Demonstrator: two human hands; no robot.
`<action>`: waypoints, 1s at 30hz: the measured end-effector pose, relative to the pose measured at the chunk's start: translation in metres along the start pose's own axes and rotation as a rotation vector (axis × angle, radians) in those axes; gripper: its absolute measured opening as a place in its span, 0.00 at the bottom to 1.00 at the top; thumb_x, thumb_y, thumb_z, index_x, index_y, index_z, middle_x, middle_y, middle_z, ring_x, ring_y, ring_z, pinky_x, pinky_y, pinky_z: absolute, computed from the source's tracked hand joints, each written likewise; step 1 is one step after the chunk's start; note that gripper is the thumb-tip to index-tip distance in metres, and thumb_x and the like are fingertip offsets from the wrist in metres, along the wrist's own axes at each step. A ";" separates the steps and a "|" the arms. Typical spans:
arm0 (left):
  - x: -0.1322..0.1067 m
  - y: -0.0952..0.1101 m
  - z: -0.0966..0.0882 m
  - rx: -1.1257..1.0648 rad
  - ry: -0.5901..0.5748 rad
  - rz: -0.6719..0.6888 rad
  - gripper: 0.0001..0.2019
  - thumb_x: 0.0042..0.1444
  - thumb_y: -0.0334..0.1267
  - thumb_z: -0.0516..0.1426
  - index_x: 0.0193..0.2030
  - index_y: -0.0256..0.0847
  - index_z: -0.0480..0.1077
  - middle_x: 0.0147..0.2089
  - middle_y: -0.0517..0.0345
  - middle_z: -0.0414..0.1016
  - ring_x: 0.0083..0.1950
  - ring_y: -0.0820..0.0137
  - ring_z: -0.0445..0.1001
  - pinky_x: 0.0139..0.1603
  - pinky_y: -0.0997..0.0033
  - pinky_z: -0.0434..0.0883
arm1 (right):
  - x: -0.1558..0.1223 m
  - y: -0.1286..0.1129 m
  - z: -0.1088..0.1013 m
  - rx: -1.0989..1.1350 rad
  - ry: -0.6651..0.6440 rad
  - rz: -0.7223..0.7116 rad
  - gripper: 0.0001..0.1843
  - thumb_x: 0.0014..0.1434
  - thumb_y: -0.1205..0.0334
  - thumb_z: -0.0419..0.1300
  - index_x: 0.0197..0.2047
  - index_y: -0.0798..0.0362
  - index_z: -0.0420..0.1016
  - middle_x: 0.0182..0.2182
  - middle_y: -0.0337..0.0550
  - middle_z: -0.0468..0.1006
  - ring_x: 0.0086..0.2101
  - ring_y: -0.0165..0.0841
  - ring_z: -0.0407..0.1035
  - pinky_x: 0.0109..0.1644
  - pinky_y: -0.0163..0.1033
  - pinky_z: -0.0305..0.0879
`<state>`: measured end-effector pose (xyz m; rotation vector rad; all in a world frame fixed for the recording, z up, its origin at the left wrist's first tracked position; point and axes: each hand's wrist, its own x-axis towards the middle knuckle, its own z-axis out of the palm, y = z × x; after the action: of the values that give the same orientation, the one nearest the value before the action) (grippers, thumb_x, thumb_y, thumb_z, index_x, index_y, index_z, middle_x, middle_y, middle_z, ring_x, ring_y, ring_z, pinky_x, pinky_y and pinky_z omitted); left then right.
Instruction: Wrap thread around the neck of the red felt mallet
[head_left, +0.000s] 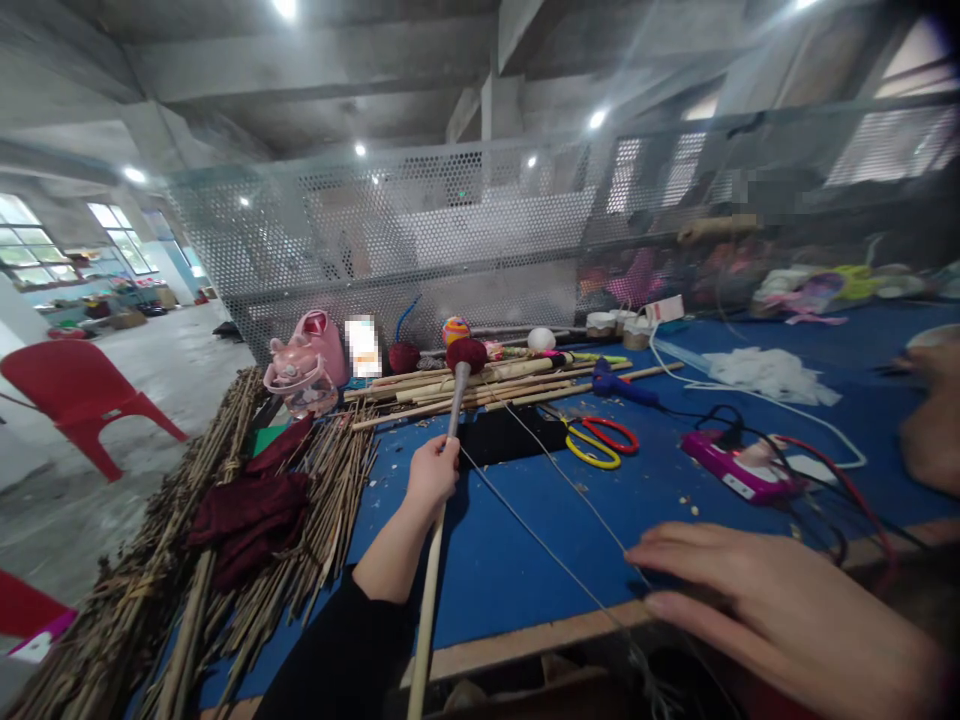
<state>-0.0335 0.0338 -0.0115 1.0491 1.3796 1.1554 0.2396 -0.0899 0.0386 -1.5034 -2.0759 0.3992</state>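
My left hand (pixel 433 473) is closed around a wooden stick (pixel 429 600), which slants up from the bottom edge. A grey wrapped section (pixel 457 402) shows above my fist, topped by a dark red ball (pixel 466 354). My right hand (pixel 772 590) is at the lower right, fingers stretched out and thumb apart. A thin string (pixel 559 466) runs from near the stick's head to its fingertips; whether they touch it I cannot tell. Another strand (pixel 536 538) descends from near my left fist to a frayed tangle. Red-and-yellow-handled scissors (pixel 600 442) lie on black cloth (pixel 514 436).
Bundled thin branches (pixel 150 560) and maroon cloth (pixel 251 520) cover the left side. Wooden sticks (pixel 480 385) lie at the back. A blue glue gun (pixel 624 384) and purple power strip (pixel 739 470) with cables sit right. Another person's hand (pixel 934 420) shows at the right edge.
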 end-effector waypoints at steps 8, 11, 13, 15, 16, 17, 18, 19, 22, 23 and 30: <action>-0.002 -0.001 0.005 0.040 -0.035 0.063 0.10 0.53 0.42 0.52 0.30 0.38 0.66 0.15 0.69 0.52 0.13 0.81 0.48 0.13 0.81 0.45 | 0.138 -0.058 0.054 0.592 -0.258 -0.088 0.31 0.44 0.59 0.65 0.52 0.48 0.63 0.41 0.44 0.72 0.40 0.34 0.67 0.41 0.38 0.65; -0.001 -0.005 0.003 0.090 -0.038 0.178 0.12 0.51 0.43 0.53 0.35 0.35 0.71 0.17 0.64 0.62 0.15 0.80 0.54 0.15 0.80 0.51 | 0.167 -0.059 0.102 0.981 -0.493 0.303 0.18 0.56 0.48 0.52 0.43 0.52 0.64 0.32 0.42 0.71 0.30 0.29 0.68 0.32 0.36 0.67; -0.001 -0.006 0.002 0.121 -0.022 0.227 0.12 0.50 0.42 0.54 0.35 0.34 0.72 0.21 0.60 0.68 0.18 0.79 0.58 0.18 0.80 0.53 | 0.176 -0.056 0.120 1.097 -0.617 0.406 0.21 0.60 0.45 0.44 0.37 0.54 0.64 0.24 0.39 0.68 0.23 0.27 0.66 0.26 0.33 0.65; -0.003 -0.006 0.002 0.151 -0.010 0.249 0.11 0.50 0.40 0.54 0.34 0.35 0.72 0.22 0.60 0.69 0.18 0.79 0.57 0.19 0.80 0.53 | 0.178 -0.052 0.127 1.069 -0.602 0.392 0.21 0.60 0.45 0.44 0.34 0.54 0.64 0.19 0.35 0.64 0.18 0.25 0.60 0.18 0.28 0.57; -0.004 -0.005 0.002 0.165 -0.009 0.258 0.11 0.50 0.40 0.53 0.34 0.35 0.72 0.21 0.60 0.68 0.18 0.79 0.56 0.19 0.80 0.52 | 0.177 -0.049 0.128 1.022 -0.555 0.369 0.20 0.59 0.45 0.47 0.33 0.54 0.64 0.18 0.34 0.63 0.15 0.23 0.56 0.15 0.26 0.51; -0.005 -0.004 0.002 0.179 -0.009 0.262 0.11 0.51 0.40 0.53 0.34 0.35 0.72 0.21 0.61 0.67 0.18 0.79 0.55 0.18 0.80 0.51 | 0.177 -0.046 0.129 0.970 -0.506 0.341 0.19 0.57 0.45 0.49 0.32 0.54 0.63 0.17 0.32 0.62 0.14 0.22 0.53 0.14 0.26 0.45; -0.006 -0.003 0.002 0.190 -0.009 0.264 0.12 0.51 0.41 0.53 0.34 0.35 0.72 0.20 0.62 0.66 0.18 0.80 0.53 0.18 0.80 0.50 | 0.176 -0.043 0.130 0.932 -0.462 0.302 0.19 0.55 0.45 0.52 0.30 0.54 0.63 0.16 0.32 0.61 0.14 0.21 0.50 0.14 0.27 0.43; -0.006 -0.002 0.002 0.199 -0.007 0.265 0.12 0.51 0.41 0.52 0.35 0.35 0.72 0.20 0.63 0.65 0.17 0.80 0.52 0.17 0.80 0.49 | 0.176 -0.039 0.131 0.915 -0.415 0.256 0.19 0.53 0.45 0.55 0.28 0.55 0.64 0.16 0.31 0.61 0.14 0.21 0.50 0.16 0.27 0.43; -0.006 -0.002 0.003 0.203 0.006 0.241 0.13 0.51 0.41 0.53 0.39 0.36 0.71 0.18 0.66 0.61 0.16 0.80 0.50 0.16 0.80 0.47 | 0.178 -0.030 0.137 0.953 -0.291 0.106 0.19 0.49 0.48 0.59 0.25 0.57 0.65 0.18 0.34 0.64 0.19 0.22 0.54 0.22 0.30 0.50; -0.005 -0.003 0.003 0.191 0.013 0.227 0.13 0.50 0.40 0.53 0.40 0.36 0.71 0.18 0.66 0.60 0.16 0.80 0.50 0.16 0.80 0.48 | 0.179 -0.028 0.139 0.979 -0.272 0.082 0.18 0.48 0.49 0.60 0.25 0.57 0.66 0.19 0.34 0.65 0.21 0.23 0.55 0.24 0.31 0.51; -0.007 0.002 0.007 -0.083 0.050 0.043 0.15 0.45 0.45 0.59 0.32 0.39 0.60 0.15 0.72 0.57 0.12 0.83 0.50 0.13 0.82 0.46 | 0.183 -0.026 0.139 1.112 -0.316 0.098 0.17 0.43 0.52 0.63 0.25 0.57 0.65 0.15 0.31 0.62 0.16 0.21 0.51 0.20 0.30 0.46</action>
<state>-0.0257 0.0281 -0.0088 1.0011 1.3422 1.2670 0.0962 0.0840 -0.0148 -0.8561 -1.4720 1.5817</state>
